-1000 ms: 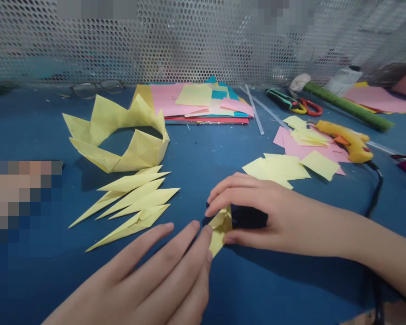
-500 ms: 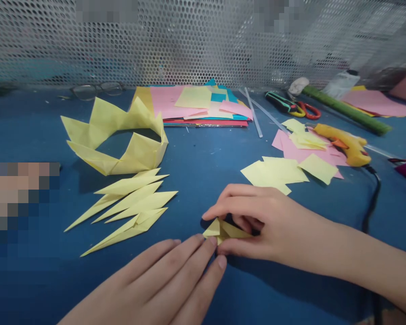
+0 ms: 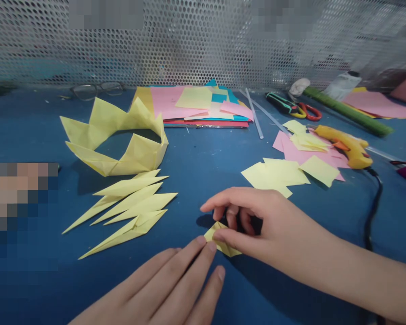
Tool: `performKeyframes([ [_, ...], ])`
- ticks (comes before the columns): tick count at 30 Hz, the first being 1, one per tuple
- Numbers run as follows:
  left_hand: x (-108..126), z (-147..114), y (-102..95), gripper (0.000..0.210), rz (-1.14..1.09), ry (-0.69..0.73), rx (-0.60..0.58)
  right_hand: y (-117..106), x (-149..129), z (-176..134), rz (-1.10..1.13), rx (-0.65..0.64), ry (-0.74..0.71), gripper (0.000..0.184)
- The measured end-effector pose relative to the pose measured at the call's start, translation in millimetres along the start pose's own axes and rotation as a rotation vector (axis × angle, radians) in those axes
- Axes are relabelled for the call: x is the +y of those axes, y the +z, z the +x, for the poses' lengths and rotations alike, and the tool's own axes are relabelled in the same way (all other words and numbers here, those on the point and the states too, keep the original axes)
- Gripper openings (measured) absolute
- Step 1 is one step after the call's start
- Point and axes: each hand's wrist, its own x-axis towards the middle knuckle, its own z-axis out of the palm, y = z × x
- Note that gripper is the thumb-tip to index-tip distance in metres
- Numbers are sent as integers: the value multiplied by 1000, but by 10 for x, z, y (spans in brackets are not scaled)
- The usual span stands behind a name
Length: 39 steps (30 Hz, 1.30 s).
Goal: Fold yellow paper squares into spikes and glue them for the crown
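A small folded piece of yellow paper point(image 3: 230, 249) lies on the blue tabletop between my hands. My left hand point(image 3: 165, 284) is laid out flat, its fingers stretched, with fingertips touching the paper's left edge. From the right, the thumb of my right hand point(image 3: 267, 225) rests on the paper. Its index finger is raised apart from the thumb and the other fingers curl behind. To the left lie several pointed, folded yellow paper pieces point(image 3: 135, 207). Behind them stands a ring of joined yellow folded paper point(image 3: 145, 153) with upright points.
Loose yellow sheets point(image 3: 277, 171) and a yellow glue gun point(image 3: 345, 142) with a black cord lie at right. Farther back are a stack of coloured paper point(image 3: 176, 101), glue sticks point(image 3: 253, 115), red-handled scissors point(image 3: 309, 112) and a green stick point(image 3: 348, 110). Perforated metal point(image 3: 189, 45) rises behind.
My right thumb has moved up onto the face of the paper, and the index finger has lifted away. The paper now lies flatter. My left hand has shifted slightly.
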Motion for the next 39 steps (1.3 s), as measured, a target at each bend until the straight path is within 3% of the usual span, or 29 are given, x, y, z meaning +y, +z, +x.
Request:
performKeyframes([
  [7,15,-19,-31,41,32,9,-31,-11,-38,-5,62,-41,52,28],
  [16,17,-52,-54,40,47,58,-92,-73,-8,10,-57,-78,-55,16],
  [20,13,-32,-54,39,68,42,-62,-69,-10,9,-69,-66,-68,16],
  [28,-3,-7,-17,36,66,22,-8,-56,45,4,-160,-29,-278,10],
  [32,-23,-34,-63,38,93,68,-49,-64,61,2,-267,-59,-420,14],
  [39,-50,-50,-78,38,64,47,-22,-94,69,-41,-321,-108,-504,19],
])
